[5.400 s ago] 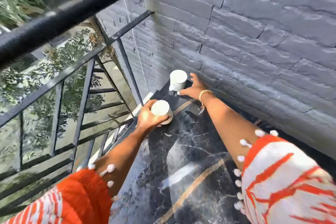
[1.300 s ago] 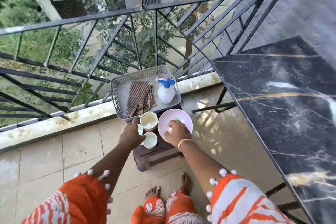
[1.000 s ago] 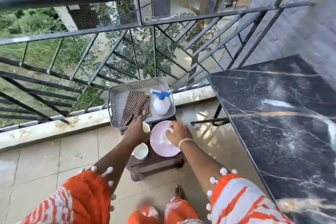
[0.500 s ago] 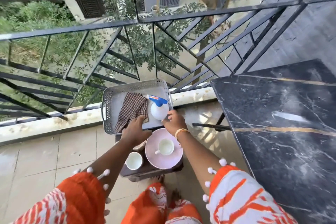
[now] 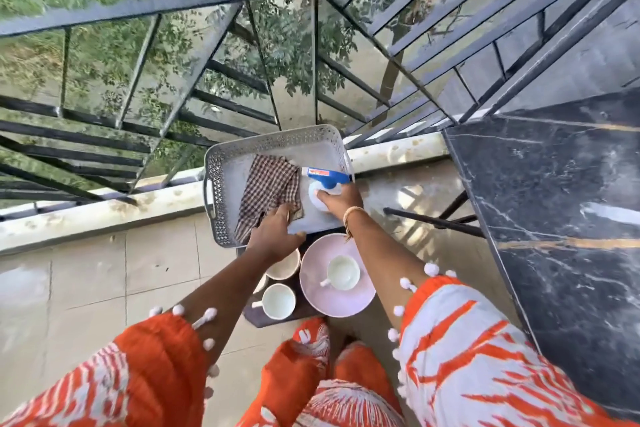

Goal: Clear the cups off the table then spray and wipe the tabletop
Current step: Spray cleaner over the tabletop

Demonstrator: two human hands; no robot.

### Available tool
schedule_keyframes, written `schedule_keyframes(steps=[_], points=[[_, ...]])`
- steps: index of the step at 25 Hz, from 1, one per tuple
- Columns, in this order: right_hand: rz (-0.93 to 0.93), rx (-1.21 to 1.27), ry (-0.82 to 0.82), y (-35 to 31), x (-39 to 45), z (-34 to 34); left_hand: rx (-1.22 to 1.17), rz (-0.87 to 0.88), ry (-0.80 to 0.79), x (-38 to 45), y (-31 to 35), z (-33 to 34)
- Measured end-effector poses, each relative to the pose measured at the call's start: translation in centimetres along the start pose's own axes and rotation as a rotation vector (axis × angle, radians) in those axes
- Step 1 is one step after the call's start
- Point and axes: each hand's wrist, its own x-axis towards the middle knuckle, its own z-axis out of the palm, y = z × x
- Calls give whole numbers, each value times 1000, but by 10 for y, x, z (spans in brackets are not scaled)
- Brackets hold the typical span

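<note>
Three white cups stand on a low dark stool (image 5: 258,317): one (image 5: 343,272) on a pink plate (image 5: 337,302), one (image 5: 278,301) at the front left, one (image 5: 289,265) partly under my left wrist. In the grey perforated tray (image 5: 214,180) behind them lie a brown checked cloth (image 5: 268,185) and a white spray bottle (image 5: 320,196) with a blue head. My left hand (image 5: 273,232) rests on the cloth's near corner. My right hand (image 5: 341,199) wraps the bottle's body. The black marble tabletop (image 5: 561,218) at the right carries no cups.
A black metal railing (image 5: 207,55) runs along the balcony edge behind the tray, with a pale curb (image 5: 104,215) at its foot. The floor is beige tile (image 5: 86,274). The table's dark metal frame bar (image 5: 433,220) juts toward the stool.
Both hands left the cups on the stool and moved forward into the tray. My right hand has closed around the spray bottle; my left has landed on the cloth.
</note>
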Motion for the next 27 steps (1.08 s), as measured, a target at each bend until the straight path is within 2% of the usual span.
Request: schedule_keyframes(steps=[4, 11, 15, 18, 23, 27], points=[[-28, 20, 60, 1, 3, 2, 48, 3, 14, 5, -7, -3], [-1, 324, 82, -33, -21, -55, 147, 13, 22, -8, 16, -21], [10, 513, 128, -33, -48, -106, 264, 173, 39, -12, 69, -31], [34, 568, 151, -12, -74, -153, 328, 288, 66, -20, 118, -29], [83, 609, 137, 43, -108, -229, 370, 338, 46, -45, 200, 12], [154, 880, 89, 91, -142, -291, 393, 406, 14, -76, 267, 56]])
